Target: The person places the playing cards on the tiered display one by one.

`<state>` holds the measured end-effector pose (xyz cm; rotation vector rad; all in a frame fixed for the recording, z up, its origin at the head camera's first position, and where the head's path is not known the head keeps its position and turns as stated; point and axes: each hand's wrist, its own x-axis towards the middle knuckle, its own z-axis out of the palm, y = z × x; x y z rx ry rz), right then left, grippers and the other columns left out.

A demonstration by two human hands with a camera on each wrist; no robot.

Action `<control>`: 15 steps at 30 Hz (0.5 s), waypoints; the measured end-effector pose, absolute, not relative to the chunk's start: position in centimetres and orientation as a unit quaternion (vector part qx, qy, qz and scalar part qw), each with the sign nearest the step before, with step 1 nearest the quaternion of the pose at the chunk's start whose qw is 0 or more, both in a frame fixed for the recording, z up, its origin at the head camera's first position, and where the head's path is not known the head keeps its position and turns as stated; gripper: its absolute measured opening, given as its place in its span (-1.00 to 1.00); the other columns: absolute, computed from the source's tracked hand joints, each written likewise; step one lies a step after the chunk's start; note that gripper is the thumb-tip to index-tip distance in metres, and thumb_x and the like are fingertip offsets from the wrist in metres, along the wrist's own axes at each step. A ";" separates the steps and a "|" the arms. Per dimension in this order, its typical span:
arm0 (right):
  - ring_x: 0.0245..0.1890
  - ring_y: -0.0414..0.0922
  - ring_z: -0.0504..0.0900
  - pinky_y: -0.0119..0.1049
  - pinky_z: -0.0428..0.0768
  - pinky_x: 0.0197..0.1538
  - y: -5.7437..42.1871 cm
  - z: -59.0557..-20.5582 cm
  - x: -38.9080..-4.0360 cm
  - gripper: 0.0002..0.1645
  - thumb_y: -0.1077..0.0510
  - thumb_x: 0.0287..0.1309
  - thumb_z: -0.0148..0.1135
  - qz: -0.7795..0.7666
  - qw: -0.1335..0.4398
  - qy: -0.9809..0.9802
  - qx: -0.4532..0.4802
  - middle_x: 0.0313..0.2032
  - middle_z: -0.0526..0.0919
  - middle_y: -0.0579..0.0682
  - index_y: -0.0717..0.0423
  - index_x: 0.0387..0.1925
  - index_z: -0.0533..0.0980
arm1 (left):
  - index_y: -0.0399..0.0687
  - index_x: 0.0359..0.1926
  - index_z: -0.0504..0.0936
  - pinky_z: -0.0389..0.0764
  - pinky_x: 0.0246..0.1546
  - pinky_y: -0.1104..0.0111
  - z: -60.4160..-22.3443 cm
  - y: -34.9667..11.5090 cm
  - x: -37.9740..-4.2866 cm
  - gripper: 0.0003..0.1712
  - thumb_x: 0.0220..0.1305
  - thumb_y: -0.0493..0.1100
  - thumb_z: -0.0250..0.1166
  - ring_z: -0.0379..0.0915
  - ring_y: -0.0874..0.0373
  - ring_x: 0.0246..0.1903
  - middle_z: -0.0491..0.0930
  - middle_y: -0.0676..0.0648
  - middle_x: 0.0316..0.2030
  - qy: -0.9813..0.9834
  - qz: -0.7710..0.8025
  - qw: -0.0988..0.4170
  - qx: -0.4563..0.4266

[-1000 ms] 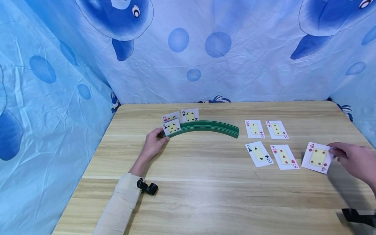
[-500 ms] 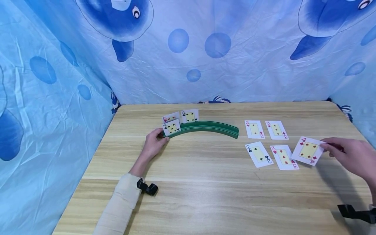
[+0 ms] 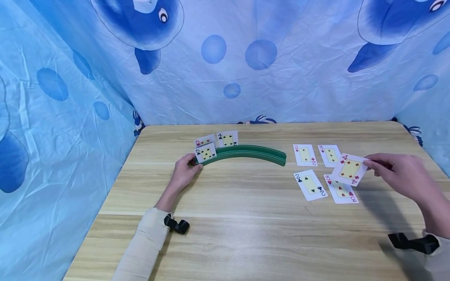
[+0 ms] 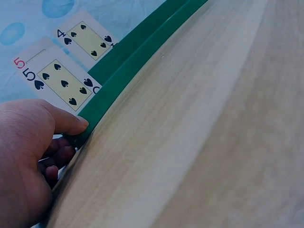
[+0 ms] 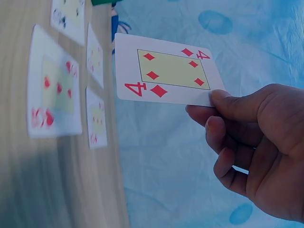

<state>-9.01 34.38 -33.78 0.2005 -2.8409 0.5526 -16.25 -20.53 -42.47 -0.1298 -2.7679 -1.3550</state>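
Head view first: where are the hands, and what's in them?

The left hand (image 3: 184, 171) grips the left end of the green holder (image 3: 249, 152), near the far edge of the tabletop (image 3: 246, 226). The right hand (image 3: 400, 173) pinches the four of diamonds (image 3: 349, 169) close to a corner, over toward the tabletop's right edge.

Is that card lying on anything?

No, the right wrist view shows it held clear. Seen from the head, it covers part of the three of hearts (image 3: 344, 194) and a corner of the three of diamonds (image 3: 328, 155).

So which step is this?

I'd judge it partway through a transfer: the holder already bears the five of spades (image 3: 205, 153), a red five (image 3: 204, 140) behind it, and the four of spades (image 3: 227, 138); this four isn't seated yet.

And the next move?

Probably a reach toward the far-left corner, card tipped upright, lower edge fed into a groove while the left hand steadies the holder.
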 end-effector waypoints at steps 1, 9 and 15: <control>-0.61 -0.44 0.31 -0.41 0.32 -0.59 34.1 -33.7 -9.2 -0.75 0.26 0.31 0.25 0.193 0.123 -0.971 0.075 -0.53 0.67 0.12 0.43 -0.14 0.64 | -0.37 0.24 0.50 0.52 0.04 0.17 -42.5 -20.5 -16.2 -0.49 0.28 -0.33 0.30 0.50 -0.11 -0.01 0.59 -0.35 0.07 -0.896 -0.441 0.028 -0.042; -0.60 -0.47 0.34 -0.46 0.30 -0.58 31.3 -32.4 -10.4 -0.84 0.29 0.25 0.30 0.206 0.164 -0.954 0.144 -0.58 0.65 0.00 0.32 -0.21 0.70 | -0.34 0.26 0.49 0.54 0.03 0.18 -42.4 -20.5 -16.2 -0.46 0.27 -0.32 0.31 0.52 -0.11 -0.02 0.59 -0.34 0.09 -0.889 -0.456 0.019 -0.035; -0.61 -0.44 0.32 -0.45 0.29 -0.55 28.6 -31.7 -11.5 -0.87 0.29 0.24 0.31 0.219 0.172 -0.944 0.177 -0.58 0.64 -0.03 0.28 -0.23 0.71 | -0.33 0.28 0.48 0.53 0.06 0.14 -42.3 -20.5 -16.1 -0.46 0.29 -0.31 0.29 0.51 -0.11 0.02 0.58 -0.34 0.11 -0.892 -0.451 0.016 -0.035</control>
